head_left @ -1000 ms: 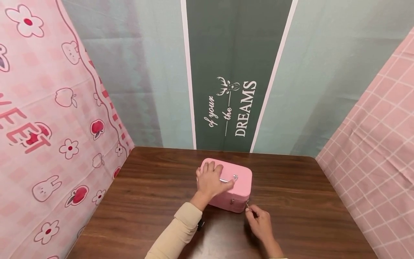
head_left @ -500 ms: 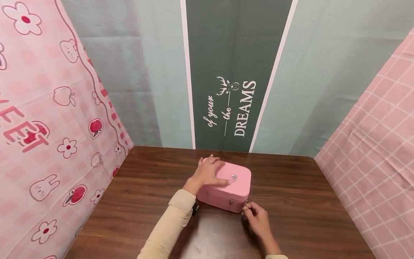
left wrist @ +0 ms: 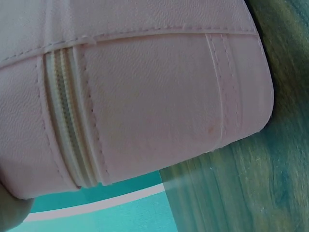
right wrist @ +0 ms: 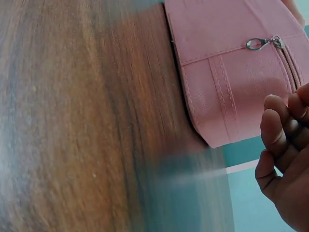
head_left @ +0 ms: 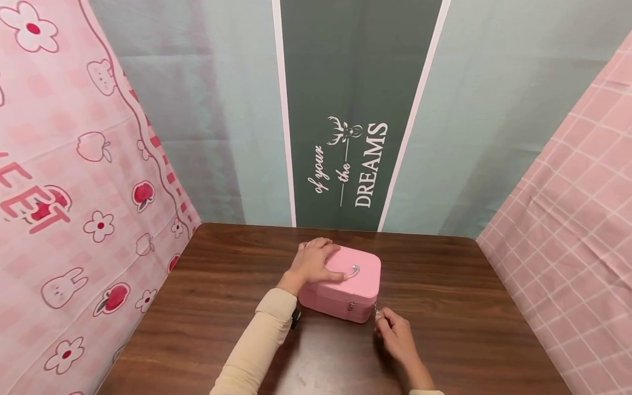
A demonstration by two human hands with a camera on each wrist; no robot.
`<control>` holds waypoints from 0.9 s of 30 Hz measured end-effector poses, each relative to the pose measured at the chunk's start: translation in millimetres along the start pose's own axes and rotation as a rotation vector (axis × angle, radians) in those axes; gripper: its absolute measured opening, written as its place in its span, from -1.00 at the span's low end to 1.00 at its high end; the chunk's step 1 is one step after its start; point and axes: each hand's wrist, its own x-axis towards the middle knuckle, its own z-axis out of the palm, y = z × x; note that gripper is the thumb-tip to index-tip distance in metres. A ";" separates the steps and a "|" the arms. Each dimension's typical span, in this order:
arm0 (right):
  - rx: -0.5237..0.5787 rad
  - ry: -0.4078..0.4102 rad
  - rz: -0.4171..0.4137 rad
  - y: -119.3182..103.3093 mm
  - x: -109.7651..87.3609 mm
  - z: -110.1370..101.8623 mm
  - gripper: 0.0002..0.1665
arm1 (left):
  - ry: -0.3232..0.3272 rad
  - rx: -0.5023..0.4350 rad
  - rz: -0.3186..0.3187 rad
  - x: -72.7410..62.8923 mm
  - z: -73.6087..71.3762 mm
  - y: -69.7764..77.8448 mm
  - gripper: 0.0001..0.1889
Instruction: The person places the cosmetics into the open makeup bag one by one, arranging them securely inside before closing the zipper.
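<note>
A pink zip-up case stands on the wooden table, with a silvery curved handle on its lid. My left hand rests spread over the lid's left part, fingers toward the far edge and thumb beside the handle. At the case's near right corner my right hand pinches a zipper pull. Another zipper pull hangs from its slider on the near side, apart from the fingers. In the left wrist view, the zipper on the case's end has its teeth joined. The case's inside is hidden.
The dark brown table reaches back to a grey-green cloth with printed lettering. A pink patterned cloth hangs at the left, and a pink checked one at the right.
My left hand has slid back and left over the lid, showing more of the handle. The right hand stays at the corner with only small shifts. The head view has turned slightly.
</note>
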 end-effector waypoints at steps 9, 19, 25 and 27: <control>-0.143 0.089 -0.116 -2.6 6.9 1.7 -0.64 | 0.048 0.010 -0.154 -8.3 1.5 13.9 -0.14; -0.186 0.134 -0.191 -2.4 12.6 11.8 -0.68 | 0.131 0.091 -0.360 -18.0 5.5 39.1 -0.06; -0.230 0.166 -0.308 -4.7 12.0 17.9 -0.68 | 0.160 0.100 -0.411 -21.2 6.9 48.9 -0.09; -0.234 0.167 -0.336 -4.6 11.8 19.8 -0.69 | 0.167 0.098 -0.420 -21.3 7.1 50.4 -0.09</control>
